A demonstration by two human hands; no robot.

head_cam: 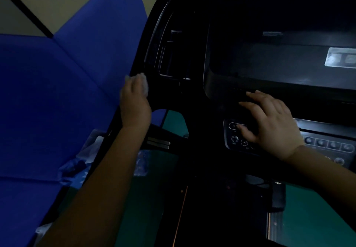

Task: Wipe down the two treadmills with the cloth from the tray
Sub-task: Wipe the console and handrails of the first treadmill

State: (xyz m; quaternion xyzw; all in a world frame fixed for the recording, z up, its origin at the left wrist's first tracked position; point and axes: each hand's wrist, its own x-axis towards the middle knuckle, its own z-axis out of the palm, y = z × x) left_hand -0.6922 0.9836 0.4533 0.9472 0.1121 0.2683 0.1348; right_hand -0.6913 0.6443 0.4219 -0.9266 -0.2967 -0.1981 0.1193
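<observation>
At the left edge of the treadmill point(192, 58) frame, the left hand point(134, 102) is closed around a white cloth point(144, 85). The fingers curl over the cloth and press it against the black side rail; only a small bunched portion shows past the knuckles. To the right of this grip, well apart, the right hand point(269, 123) lies flat and open on the console, holding nothing. Its fingers point(248, 104) are spread, with the fingertips reaching the lower edge of the dark display housing and the thumb over a small button panel point(235, 137). Further right of that hand sits a row of round buttons point(327, 144). Left of the cloth hand stands a blue padded wall point(57, 92). Below both forearms the floor point(308, 208) is green. The scene is dim, so fine contact detail is unclear.
</observation>
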